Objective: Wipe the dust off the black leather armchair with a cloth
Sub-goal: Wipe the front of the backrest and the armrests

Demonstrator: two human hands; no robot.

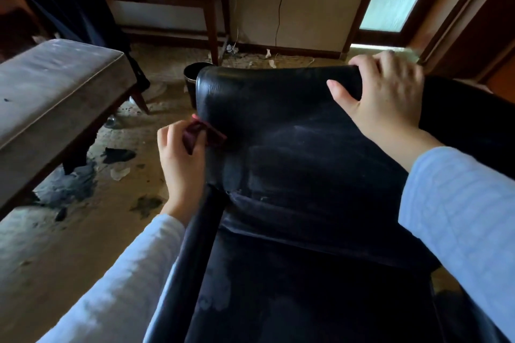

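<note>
Armchair (292,147) of dusty black leather close below, left hand (181,164) pinching a dark red cloth (201,134) against the backrest's left edge, right hand (390,92) gripping the backrest's top rim, grey padded bench (55,78) at left, black bin (192,75) on the littered floor (117,200) behind.

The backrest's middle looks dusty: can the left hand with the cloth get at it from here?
Probably yes. The left hand holds the red cloth at the left edge of the backrest; nothing lies between, and the right hand grips only its top edge.
</note>
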